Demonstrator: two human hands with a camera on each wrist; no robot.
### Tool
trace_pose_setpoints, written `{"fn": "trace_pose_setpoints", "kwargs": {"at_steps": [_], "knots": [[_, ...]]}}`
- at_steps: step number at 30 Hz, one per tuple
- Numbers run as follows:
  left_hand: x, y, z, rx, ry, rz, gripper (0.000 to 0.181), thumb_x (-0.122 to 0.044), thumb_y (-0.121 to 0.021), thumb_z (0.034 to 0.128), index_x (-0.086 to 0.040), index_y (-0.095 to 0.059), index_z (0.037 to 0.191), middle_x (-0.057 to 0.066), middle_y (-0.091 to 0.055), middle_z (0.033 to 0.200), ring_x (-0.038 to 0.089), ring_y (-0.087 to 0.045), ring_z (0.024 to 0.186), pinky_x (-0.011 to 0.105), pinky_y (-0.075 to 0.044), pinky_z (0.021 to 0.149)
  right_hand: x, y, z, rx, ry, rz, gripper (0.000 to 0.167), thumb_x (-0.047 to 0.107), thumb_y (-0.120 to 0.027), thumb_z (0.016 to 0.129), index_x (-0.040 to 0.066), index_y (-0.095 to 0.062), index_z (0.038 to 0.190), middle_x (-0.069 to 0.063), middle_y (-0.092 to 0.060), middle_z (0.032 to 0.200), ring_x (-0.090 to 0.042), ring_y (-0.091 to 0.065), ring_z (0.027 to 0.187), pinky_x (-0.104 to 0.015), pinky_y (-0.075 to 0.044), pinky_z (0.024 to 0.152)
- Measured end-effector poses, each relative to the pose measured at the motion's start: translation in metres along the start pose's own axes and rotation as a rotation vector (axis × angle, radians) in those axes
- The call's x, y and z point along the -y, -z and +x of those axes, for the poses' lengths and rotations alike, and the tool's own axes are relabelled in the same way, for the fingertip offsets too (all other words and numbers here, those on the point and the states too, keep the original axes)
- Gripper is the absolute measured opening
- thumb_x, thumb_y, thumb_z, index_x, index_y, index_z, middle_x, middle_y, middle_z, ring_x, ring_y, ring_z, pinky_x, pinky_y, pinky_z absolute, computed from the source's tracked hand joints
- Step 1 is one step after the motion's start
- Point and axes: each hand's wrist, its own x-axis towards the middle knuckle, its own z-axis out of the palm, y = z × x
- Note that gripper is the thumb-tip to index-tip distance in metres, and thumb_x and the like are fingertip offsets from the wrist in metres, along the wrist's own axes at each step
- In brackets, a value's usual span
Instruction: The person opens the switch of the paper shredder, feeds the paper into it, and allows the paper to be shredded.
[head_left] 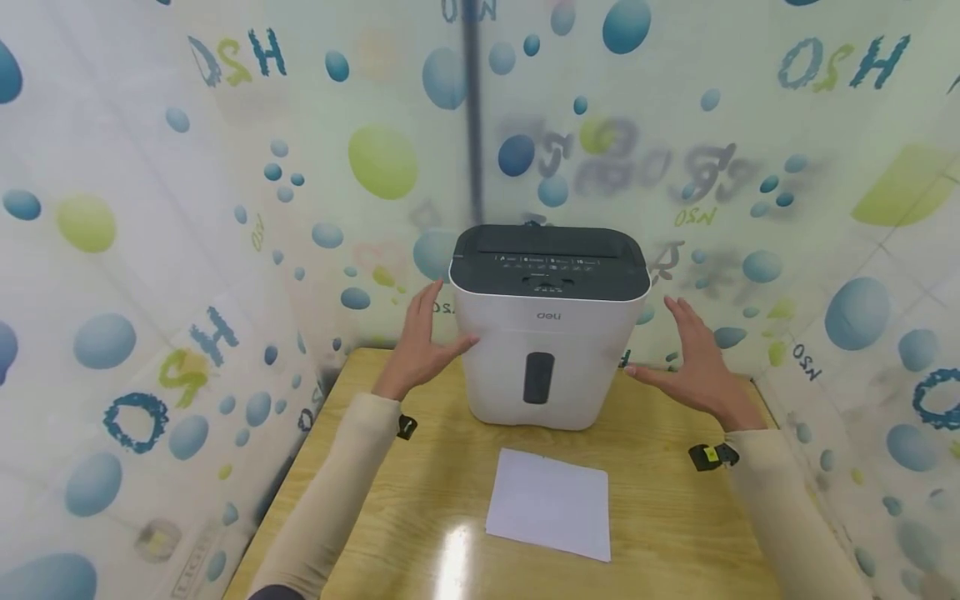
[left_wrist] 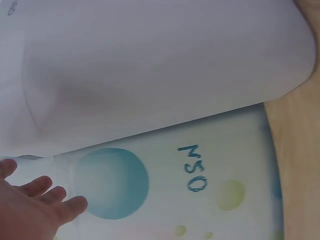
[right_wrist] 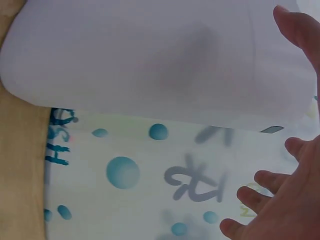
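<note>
A white paper shredder (head_left: 495,358) with a dark grey top stands upright at the back of the wooden table. My left hand (head_left: 424,346) is held beside its left side, fingers spread and thumb toward the front face. On the other side, my right hand (head_left: 696,367) is raised with fingers apart, a gap between it and the shredder. Both wrist views show the shredder's pale side wall (left_wrist: 165,60) and the loose fingers of each hand, gripping nothing. In front of the shredder lies white paper (head_left: 551,504), flat on the table.
The wooden table (head_left: 405,508) reaches back to a curtain (head_left: 315,108) printed with blue and green dots and letters. Similar printed sheets hang close on the left and right. A dark vertical pole (head_left: 472,117) shows behind the back curtain.
</note>
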Motion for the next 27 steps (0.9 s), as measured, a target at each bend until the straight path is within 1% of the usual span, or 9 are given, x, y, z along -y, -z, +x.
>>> {"fn": "trace_pose_setpoints", "kwargs": {"at_steps": [4, 8, 13, 15, 18, 21, 24, 27], "knots": [[0.011, -0.010, -0.015, 0.045, 0.036, -0.014, 0.109, -0.070, -0.072, 0.0830, -0.032, -0.011, 0.165, 0.004, -0.014, 0.172, 0.030, -0.018, 0.158, 0.063, -0.029, 0.121, -0.009, -0.016, -0.011, 0.033, -0.039, 0.012, 0.119, 0.056, -0.080, 0.083, 0.023, -0.001, 0.167, -0.015, 0.003, 0.174, -0.052, -0.006, 0.156, -0.083, -0.016, 0.110], [0.022, -0.023, -0.030, 0.061, 0.065, -0.033, 0.108, -0.065, -0.075, 0.0838, -0.031, -0.012, 0.165, 0.007, -0.014, 0.172, 0.033, -0.019, 0.158, 0.065, -0.028, 0.121, -0.017, -0.032, -0.020, 0.064, -0.065, 0.009, 0.120, 0.060, -0.078, 0.083, 0.023, 0.000, 0.167, -0.014, 0.005, 0.174, -0.051, -0.006, 0.156, -0.082, -0.018, 0.111], [0.036, -0.041, -0.048, 0.067, 0.109, -0.055, 0.108, -0.063, -0.075, 0.0846, -0.026, -0.013, 0.165, 0.008, -0.016, 0.171, 0.031, -0.020, 0.158, 0.062, -0.027, 0.123, -0.023, -0.052, -0.031, 0.083, -0.070, 0.030, 0.119, 0.058, -0.079, 0.083, 0.020, -0.003, 0.167, -0.017, 0.001, 0.173, -0.053, -0.008, 0.155, -0.082, -0.016, 0.112], [0.042, -0.049, -0.057, 0.084, 0.135, -0.068, 0.109, -0.062, -0.075, 0.0851, -0.024, -0.012, 0.166, 0.008, -0.015, 0.171, 0.031, -0.018, 0.158, 0.061, -0.026, 0.123, -0.026, -0.062, -0.035, 0.093, -0.071, 0.040, 0.119, 0.057, -0.079, 0.083, 0.017, -0.004, 0.167, -0.019, 0.000, 0.173, -0.054, -0.007, 0.155, -0.082, -0.014, 0.112], [0.051, -0.061, -0.071, 0.111, 0.169, -0.087, 0.110, -0.057, -0.077, 0.0861, -0.019, -0.011, 0.166, 0.011, -0.015, 0.171, 0.033, -0.017, 0.158, 0.062, -0.026, 0.123, -0.031, -0.078, -0.044, 0.109, -0.075, 0.041, 0.119, 0.058, -0.079, 0.083, 0.015, -0.006, 0.166, -0.023, -0.002, 0.172, -0.055, -0.009, 0.154, -0.082, -0.015, 0.112], [0.058, -0.074, -0.082, 0.135, 0.193, -0.096, 0.109, -0.054, -0.078, 0.0861, -0.017, -0.013, 0.165, 0.015, -0.016, 0.170, 0.037, -0.018, 0.157, 0.063, -0.028, 0.121, -0.037, -0.092, -0.053, 0.115, -0.080, 0.050, 0.118, 0.059, -0.078, 0.083, 0.015, -0.008, 0.166, -0.023, -0.004, 0.171, -0.056, -0.011, 0.153, -0.082, -0.017, 0.111], [0.063, -0.088, -0.091, 0.162, 0.216, -0.094, 0.108, -0.056, -0.078, 0.0851, -0.017, -0.016, 0.165, 0.015, -0.018, 0.169, 0.038, -0.022, 0.156, 0.062, -0.032, 0.120, -0.044, -0.105, -0.061, 0.122, -0.092, 0.068, 0.118, 0.058, -0.079, 0.083, 0.015, -0.008, 0.166, -0.023, -0.005, 0.172, -0.055, -0.012, 0.154, -0.081, -0.020, 0.112], [0.065, -0.102, -0.101, 0.200, 0.237, -0.110, 0.108, -0.058, -0.078, 0.0850, -0.018, -0.017, 0.165, 0.015, -0.018, 0.169, 0.040, -0.023, 0.155, 0.063, -0.033, 0.119, -0.049, -0.118, -0.068, 0.127, -0.092, 0.077, 0.116, 0.054, -0.081, 0.083, 0.011, -0.011, 0.165, -0.024, -0.007, 0.171, -0.054, -0.012, 0.154, -0.079, -0.020, 0.114]]}}
